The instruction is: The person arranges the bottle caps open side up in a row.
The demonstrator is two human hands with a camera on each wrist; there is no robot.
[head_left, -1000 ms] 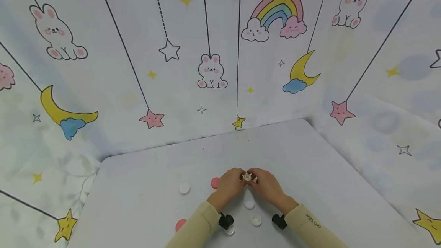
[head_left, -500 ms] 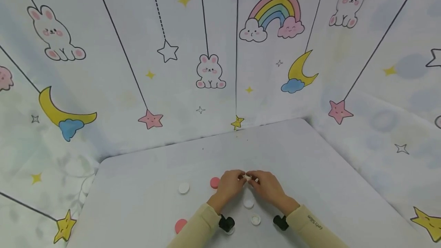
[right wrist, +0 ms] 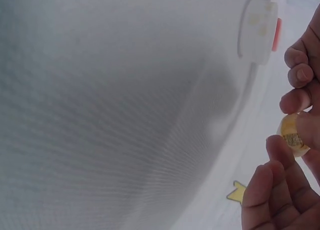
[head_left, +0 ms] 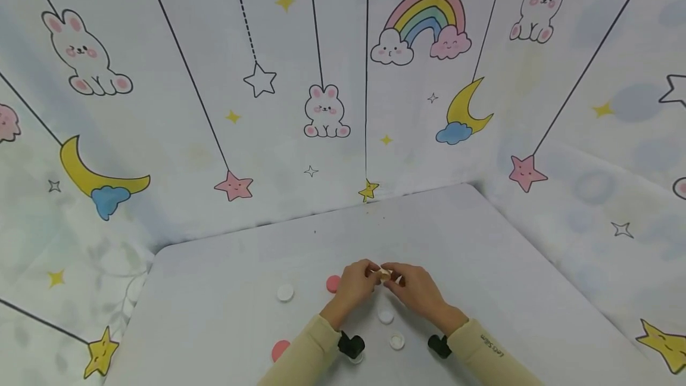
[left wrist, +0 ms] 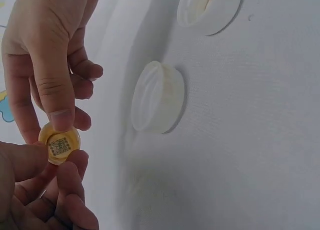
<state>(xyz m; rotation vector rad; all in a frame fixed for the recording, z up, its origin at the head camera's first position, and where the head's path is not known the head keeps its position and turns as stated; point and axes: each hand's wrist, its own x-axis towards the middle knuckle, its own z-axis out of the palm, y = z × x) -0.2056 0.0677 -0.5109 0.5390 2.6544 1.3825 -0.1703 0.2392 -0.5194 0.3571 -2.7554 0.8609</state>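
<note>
Both hands meet above the white table, holding one small bottle cap between their fingertips. In the left wrist view the cap shows a golden inside with a printed code square. My left hand grips its left side with thumb and fingers. From the other side my right hand pinches the rim, thumb lying over the edge. In the right wrist view, fingers partly cover the cap. A white cap lies on the table below the hands.
Another white cap lies between the forearms. Left of the hands are a white cap, a red cap and a red cap by the left sleeve. A patterned cloth wall rises behind the table.
The cap turns in the fingers: its pale ringed face showed earlier, and now its golden side shows. The left fingers shift slightly; both hands stay in place.
</note>
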